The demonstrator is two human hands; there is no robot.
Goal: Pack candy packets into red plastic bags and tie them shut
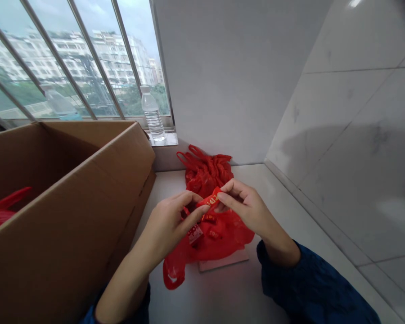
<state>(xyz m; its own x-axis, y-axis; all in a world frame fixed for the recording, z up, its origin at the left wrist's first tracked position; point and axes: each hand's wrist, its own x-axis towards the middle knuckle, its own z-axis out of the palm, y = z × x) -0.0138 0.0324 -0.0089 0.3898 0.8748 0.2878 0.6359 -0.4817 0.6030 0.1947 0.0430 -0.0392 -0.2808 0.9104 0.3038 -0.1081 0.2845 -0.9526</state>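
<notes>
My left hand (170,225) and my right hand (245,209) meet above a red plastic bag (216,238) printed with gold characters. Between their fingertips they pinch a gathered, printed part of the bag near its top. The bag lies crumpled on a pale flat board (224,263), with one loop handle trailing down at the lower left. Behind it, a second bunched red bag (205,171) with loop handles rests against the wall, untouched by either hand.
A large open cardboard box (70,189) fills the left side, with red plastic (3,213) inside. A plastic water bottle (151,114) stands on the window ledge behind barred glass. A white stone counter (185,292) meets tiled walls at the back and right.
</notes>
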